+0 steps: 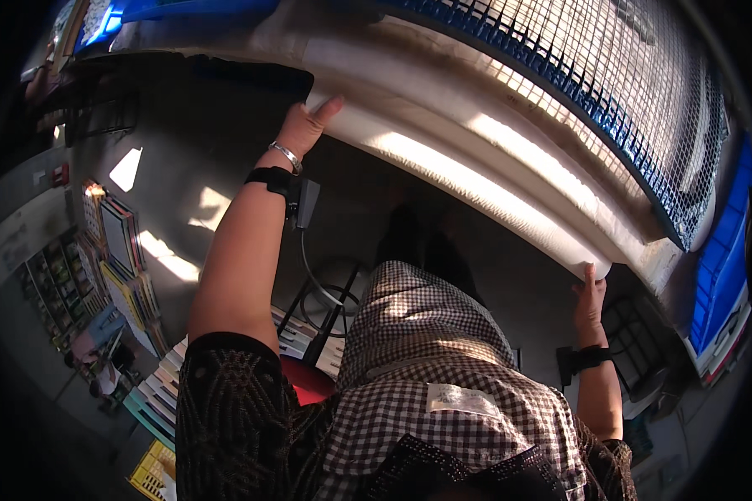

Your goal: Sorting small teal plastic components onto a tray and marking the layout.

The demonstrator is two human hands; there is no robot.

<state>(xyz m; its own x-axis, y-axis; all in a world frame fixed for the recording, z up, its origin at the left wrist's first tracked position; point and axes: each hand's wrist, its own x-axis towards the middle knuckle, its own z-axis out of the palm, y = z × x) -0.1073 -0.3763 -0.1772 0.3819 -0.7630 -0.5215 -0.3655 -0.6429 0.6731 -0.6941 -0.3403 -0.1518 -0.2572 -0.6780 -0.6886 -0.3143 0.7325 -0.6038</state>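
Note:
A long white roll of sheet material runs along the near edge of a pale-covered table, slanting down to the right. My left hand grips its left end, thumb on top and the other fingers mostly hidden. At the opposite end, my right hand holds the roll with the thumb up against its tip. The roll's surface looks slightly wrinkled where sunlight falls on it. On the table beyond it lies a wire-mesh grid with a blue edge.
A blue crate stands at the table's right end, and a blue tray sits at the far left. Behind me is a red-seated stool. Stacked panels and a yellow crate occupy the left side.

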